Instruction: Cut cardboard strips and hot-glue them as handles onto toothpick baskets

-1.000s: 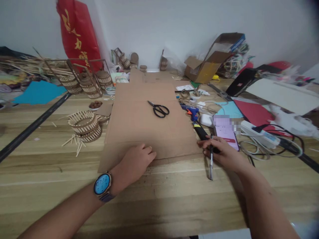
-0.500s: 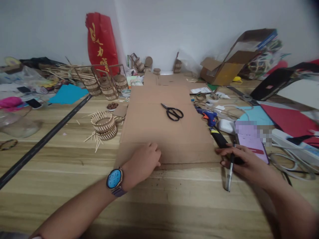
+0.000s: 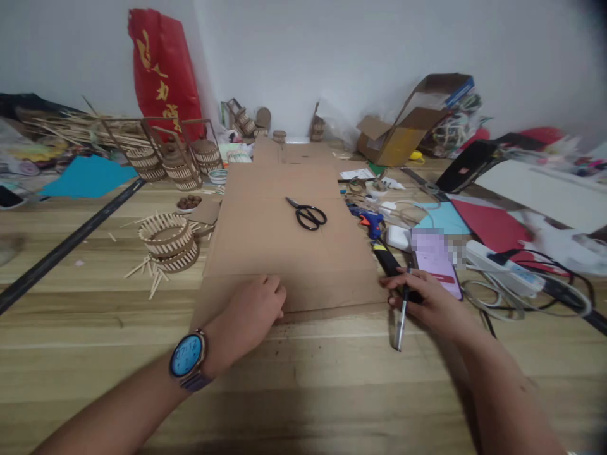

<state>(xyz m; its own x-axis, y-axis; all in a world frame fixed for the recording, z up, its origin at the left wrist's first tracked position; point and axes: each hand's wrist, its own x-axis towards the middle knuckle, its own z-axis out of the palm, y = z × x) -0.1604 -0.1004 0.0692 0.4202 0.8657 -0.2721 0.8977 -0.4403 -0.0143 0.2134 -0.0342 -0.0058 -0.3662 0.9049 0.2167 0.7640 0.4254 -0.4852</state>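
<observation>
Currently squaring up stock: left hand [image 3: 249, 313] flat, fingers curled loosely, pressing near edge of cardboard sheet [image 3: 284, 246] onto tabletop [image 3: 303, 392]; holds nothing. Right hand [image 3: 429, 300] closed around a slim silver-black pen [image 3: 401, 316], tip end pointing back toward the body, knuckles resting at the sheet's right near corner. Looks like pre-marking or pre-cutting setup, sheet pinned but no line visible yet. Next move likely calls for steady downward pressure from the left and rotating the pen to bring its tip onto the board; can't tell whether capped. Cardboard: plain brown corrugated, matte, long rectangle running away toward the wall, faint fold creases across. Black-handled scissors [image 3: 307, 215] lying shut mid-sheet, well apart from both hands. Tabletop: pale wood-grain planks, slightly glossy. Left of sheet: small round basket [image 3: 165, 240] of thin bamboo slats, loose sticks scattered beside. Right of sheet: blue glue gun [image 3: 370, 220], pink-cased phone [image 3: 436, 262], white power strip [image 3: 502, 268] with coiled cables. Blue-faced watch [image 3: 186, 355] on left wrist.
</observation>
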